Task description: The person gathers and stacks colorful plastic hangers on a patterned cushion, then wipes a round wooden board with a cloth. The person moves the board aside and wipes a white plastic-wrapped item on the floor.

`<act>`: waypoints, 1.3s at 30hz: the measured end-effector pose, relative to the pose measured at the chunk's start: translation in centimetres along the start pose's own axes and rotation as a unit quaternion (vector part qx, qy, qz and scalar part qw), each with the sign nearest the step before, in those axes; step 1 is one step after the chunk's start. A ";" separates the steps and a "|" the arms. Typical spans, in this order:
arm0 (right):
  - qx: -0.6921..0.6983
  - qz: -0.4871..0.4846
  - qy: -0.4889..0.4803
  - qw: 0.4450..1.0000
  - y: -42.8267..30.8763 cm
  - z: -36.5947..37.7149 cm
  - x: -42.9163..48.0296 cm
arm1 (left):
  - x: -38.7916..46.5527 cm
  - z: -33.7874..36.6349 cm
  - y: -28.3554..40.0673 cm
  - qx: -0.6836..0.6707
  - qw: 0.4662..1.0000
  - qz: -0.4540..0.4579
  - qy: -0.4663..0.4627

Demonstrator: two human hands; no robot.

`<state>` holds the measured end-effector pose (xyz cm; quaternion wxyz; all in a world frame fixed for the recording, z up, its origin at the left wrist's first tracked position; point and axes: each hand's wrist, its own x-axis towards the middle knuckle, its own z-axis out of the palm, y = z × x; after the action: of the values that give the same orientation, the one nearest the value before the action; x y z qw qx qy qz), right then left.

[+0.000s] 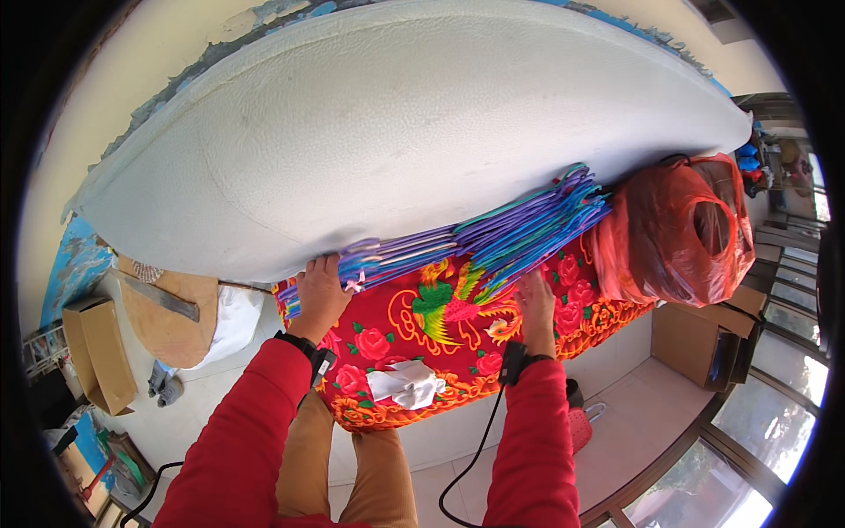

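A long bundle of thin blue and purple coated pieces [528, 231], which look like wire clothes hangers, lies along the far side of a red cloth [449, 360] printed with flowers and a bird. My left hand [322, 294] rests over the bundle's left part, beside a small pale tie. Its fingertips are partly hidden, so I cannot tell if it grips. Against the bundle's near edge, toward its right part, is my right hand [536, 307], fingers apart and nothing visible in them. A crumpled white cloth [406, 385] lies near the front edge of the red cloth.
A large white padded panel [422, 125] rises behind the bundle. To the right sits a filled red plastic bag [667, 231]. Cardboard boxes stand on the floor at right [686, 346] and left [99, 356]. A black cable [472, 455] hangs from my right wrist.
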<state>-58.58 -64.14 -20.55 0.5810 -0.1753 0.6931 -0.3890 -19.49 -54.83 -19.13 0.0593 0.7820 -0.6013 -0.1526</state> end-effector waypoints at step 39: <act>-0.029 -0.092 -0.194 0.976 -11.6 -15.3 -29.5 | -18.3 -21.5 36.6 -0.771 0.598 -0.059 -0.212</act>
<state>-67.62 -45.93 8.16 0.6610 -0.3269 0.5590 -0.3792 -50.82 -49.15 14.44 0.5020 0.4248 -0.2087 -0.7239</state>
